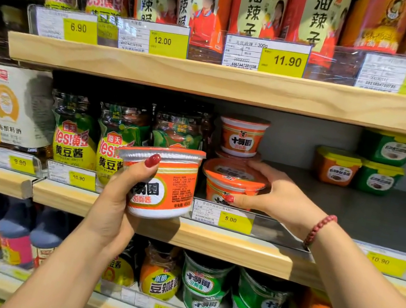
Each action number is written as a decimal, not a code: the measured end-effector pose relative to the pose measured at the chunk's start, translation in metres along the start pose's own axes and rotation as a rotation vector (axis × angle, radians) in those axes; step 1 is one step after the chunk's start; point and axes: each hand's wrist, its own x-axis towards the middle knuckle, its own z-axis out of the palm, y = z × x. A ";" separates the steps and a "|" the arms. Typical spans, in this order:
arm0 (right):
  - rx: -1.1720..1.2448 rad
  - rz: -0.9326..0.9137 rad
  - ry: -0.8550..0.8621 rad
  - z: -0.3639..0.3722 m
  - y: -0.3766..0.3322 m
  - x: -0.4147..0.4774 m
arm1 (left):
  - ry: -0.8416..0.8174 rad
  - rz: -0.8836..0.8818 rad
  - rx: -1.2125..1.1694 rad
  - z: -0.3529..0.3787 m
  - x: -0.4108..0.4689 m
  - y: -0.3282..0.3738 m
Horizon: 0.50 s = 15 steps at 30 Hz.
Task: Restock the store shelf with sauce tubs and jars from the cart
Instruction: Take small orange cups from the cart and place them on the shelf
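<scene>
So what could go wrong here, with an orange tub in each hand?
The left hand holds its orange tub in the air, slightly tilted; it may slip. The right hand grips the front tub close before the stacked tubs; a push backward could topple that stack.

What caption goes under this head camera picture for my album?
Left hand holds an orange plastic sauce tub while right hand grips a matching tub on the grey shelf.
</scene>
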 end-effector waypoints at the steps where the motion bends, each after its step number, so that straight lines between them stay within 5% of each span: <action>1: 0.018 0.007 -0.015 -0.001 0.000 0.000 | 0.003 -0.002 -0.001 0.002 -0.001 0.000; 7: 0.033 0.075 -0.106 -0.008 -0.006 -0.005 | -0.021 0.006 -0.014 0.011 -0.004 0.002; 12: -0.137 -0.055 0.117 -0.016 -0.022 -0.021 | -0.016 0.038 0.008 0.021 0.004 0.004; 15: -0.015 -0.146 0.104 -0.010 -0.042 -0.036 | -0.018 0.058 -0.014 0.031 0.009 0.002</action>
